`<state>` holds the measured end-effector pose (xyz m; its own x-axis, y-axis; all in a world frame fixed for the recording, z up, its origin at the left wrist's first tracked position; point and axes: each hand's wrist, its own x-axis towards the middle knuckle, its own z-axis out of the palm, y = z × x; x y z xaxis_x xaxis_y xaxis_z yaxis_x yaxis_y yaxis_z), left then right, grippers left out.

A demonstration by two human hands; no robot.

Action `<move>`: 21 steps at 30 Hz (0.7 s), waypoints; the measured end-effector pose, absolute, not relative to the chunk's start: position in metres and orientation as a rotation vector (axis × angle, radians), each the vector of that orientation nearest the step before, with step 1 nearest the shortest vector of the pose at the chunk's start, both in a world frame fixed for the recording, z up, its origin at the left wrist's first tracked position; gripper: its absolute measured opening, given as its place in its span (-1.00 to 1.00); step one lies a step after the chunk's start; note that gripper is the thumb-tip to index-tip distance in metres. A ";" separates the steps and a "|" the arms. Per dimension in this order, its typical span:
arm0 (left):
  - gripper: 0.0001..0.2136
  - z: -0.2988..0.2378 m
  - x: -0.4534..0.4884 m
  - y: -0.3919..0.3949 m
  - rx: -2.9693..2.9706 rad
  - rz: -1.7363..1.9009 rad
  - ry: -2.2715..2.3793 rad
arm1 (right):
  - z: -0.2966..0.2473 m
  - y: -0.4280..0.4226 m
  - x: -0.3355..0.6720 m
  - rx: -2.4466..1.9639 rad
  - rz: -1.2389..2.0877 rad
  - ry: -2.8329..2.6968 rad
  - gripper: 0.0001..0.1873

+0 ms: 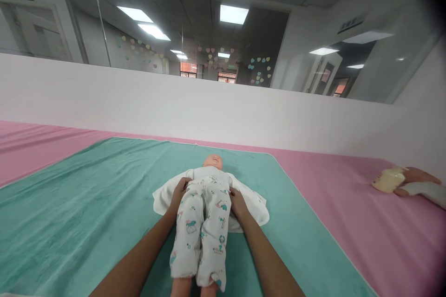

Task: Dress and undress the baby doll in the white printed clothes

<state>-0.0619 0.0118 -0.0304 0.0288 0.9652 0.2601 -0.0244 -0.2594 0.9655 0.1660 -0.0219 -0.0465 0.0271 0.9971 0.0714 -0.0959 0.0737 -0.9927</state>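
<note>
A baby doll [213, 162] lies on its back on a white cloth [256, 206], its head pointing away from me. It wears white printed trousers [202, 236] and a white top. My left hand [178, 195] grips the trousers' waistband at the doll's left side. On the other side my right hand [237, 202] grips the same waistband. Both hands have their fingers curled onto the fabric. The doll's bare feet show at the bottom edge.
A teal towel [87, 213] is spread under the doll over a pink surface [365, 222]. At the far right another person's hand [416, 178] holds a pale baby bottle [388, 180]. A white wall with glass above runs behind.
</note>
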 end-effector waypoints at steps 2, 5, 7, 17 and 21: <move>-0.92 -0.028 -0.064 0.008 1.475 1.279 1.003 | -0.044 -0.024 0.173 -1.141 1.075 -1.191 -0.77; -0.94 -0.019 -0.069 0.002 1.487 1.145 0.851 | -0.040 -0.027 0.180 -1.188 0.796 -1.324 -0.76; -0.93 -0.008 -0.072 -0.003 1.459 1.079 0.725 | -0.035 -0.030 0.180 -1.170 0.576 -1.465 -0.76; -0.84 0.000 -0.060 -0.005 1.706 1.220 0.985 | -0.004 -0.033 0.159 -1.112 0.394 -1.678 -0.84; -0.80 -0.002 -0.057 0.001 1.897 1.237 1.289 | 0.006 -0.021 0.157 -1.131 0.411 -1.773 -0.83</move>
<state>-0.0570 0.0007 -0.0018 0.1262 0.9120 0.3904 0.4274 -0.4051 0.8082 0.1569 -0.0209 0.0057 -0.1122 0.8342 0.5399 0.5120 0.5142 -0.6881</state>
